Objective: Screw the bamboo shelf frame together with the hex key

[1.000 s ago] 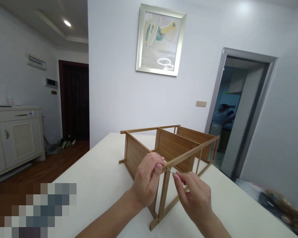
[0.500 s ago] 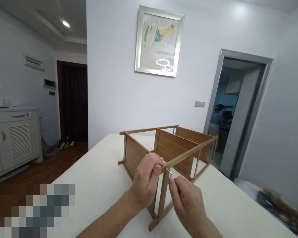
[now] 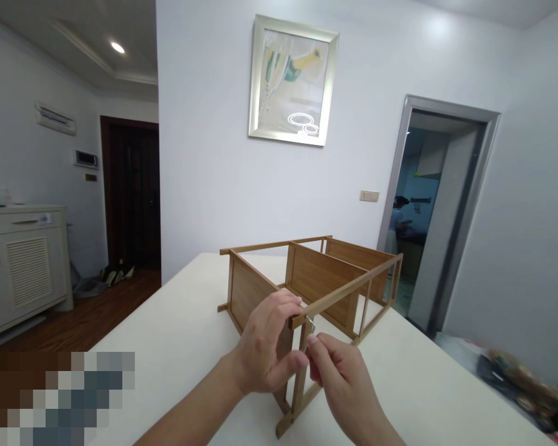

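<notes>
In the head view, we have the brown wooden rack with flat shelf panels point(image 3: 346, 288) lying on its side on the white-topped bench point(image 3: 177, 328), its near end turned toward us, probably so that the corner joint sits within easy reach of both hands. Our left hand point(image 3: 260, 350) is partly open: its fingers lie over the near end of the upper rail while the thumb stands apart, reaching down beside the crosspiece near our other hand. We judge that this grip steadies the corner against twisting, with the bench bearing the rack's weight from below. Our right hand point(image 3: 344, 381) is closed, fingers pinched around the thin, bent silver metal rod point(image 3: 311, 324), which looks like a hex key. Its tip meets the rail close to the joint, and the hand sits lower, out along the rod, a hold that likely gives us more leverage. Our fingers hide the far end of the rod, and we cannot tell how deeply its tip is seated.
</notes>
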Tool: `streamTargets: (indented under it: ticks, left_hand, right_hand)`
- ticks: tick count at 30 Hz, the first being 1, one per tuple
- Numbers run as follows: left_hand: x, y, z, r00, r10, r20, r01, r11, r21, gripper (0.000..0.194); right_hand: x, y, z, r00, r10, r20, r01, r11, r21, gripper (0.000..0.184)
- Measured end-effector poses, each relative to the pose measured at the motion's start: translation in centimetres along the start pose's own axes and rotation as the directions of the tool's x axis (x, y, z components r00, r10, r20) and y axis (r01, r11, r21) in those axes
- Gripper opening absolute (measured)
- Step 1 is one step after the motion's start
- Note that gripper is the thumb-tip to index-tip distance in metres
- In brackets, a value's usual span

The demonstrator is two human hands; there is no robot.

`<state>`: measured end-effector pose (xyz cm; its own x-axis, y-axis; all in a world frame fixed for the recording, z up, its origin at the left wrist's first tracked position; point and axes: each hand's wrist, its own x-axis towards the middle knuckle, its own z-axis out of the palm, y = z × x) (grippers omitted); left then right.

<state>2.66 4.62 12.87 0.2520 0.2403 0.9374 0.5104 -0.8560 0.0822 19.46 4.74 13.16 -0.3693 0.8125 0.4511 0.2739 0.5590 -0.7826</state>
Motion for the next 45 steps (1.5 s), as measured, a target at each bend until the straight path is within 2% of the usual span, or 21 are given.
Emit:
streamTargets:
  ticks: [3, 8, 15, 21, 28, 34, 45]
  left_hand:
    - [-0.7, -0.9, 0.1, 0.994, 0.112, 0.016, -0.113, 0.990, 0.081, 0.075]
    - [-1.3, -1.8, 0.4, 0.983, 0.181, 0.038, -0.184, 0.975, 0.127, 0.083]
    - [-1.7, -2.2, 0.1, 0.977, 0.201, 0.069, -0.208, 0.970, 0.129, 0.075]
    - [-1.6, -2.1, 0.2, 0.983, 0.185, 0.014, -0.186, 0.977, 0.103, 0.071]
    - [-1.4, -1.9, 0.1, 0.984, 0.178, 0.013, -0.178, 0.981, 0.078, 0.064]
    - [-1.4, -2.0, -0.2, 0.982, 0.185, 0.047, -0.188, 0.980, 0.059, 0.059]
    - [-1.5, -1.9, -0.3, 0.980, 0.194, 0.048, -0.196, 0.979, 0.061, 0.056]
  right_hand:
    - [0.1, -0.5, 0.0, 0.996, 0.083, 0.042, -0.087, 0.991, 0.104, 0.050]
    - [0.3, -1.2, -0.1, 0.980, 0.171, 0.102, -0.192, 0.946, 0.259, 0.048]
    - [0.3, -1.1, 0.1, 0.976, 0.178, 0.127, -0.211, 0.921, 0.326, 0.052]
    - [0.3, -1.3, 0.3, 0.969, 0.200, 0.144, -0.243, 0.875, 0.418, 0.052]
    - [0.2, -1.0, 0.9, 0.957, 0.235, 0.167, -0.289, 0.783, 0.551, 0.050]
    - [0.0, -1.6, 1.0, 0.958, 0.212, 0.190, -0.285, 0.686, 0.669, 0.045]
    - [-0.1, -2.8, 1.0, 0.933, 0.210, 0.292, -0.358, 0.467, 0.809, 0.042]
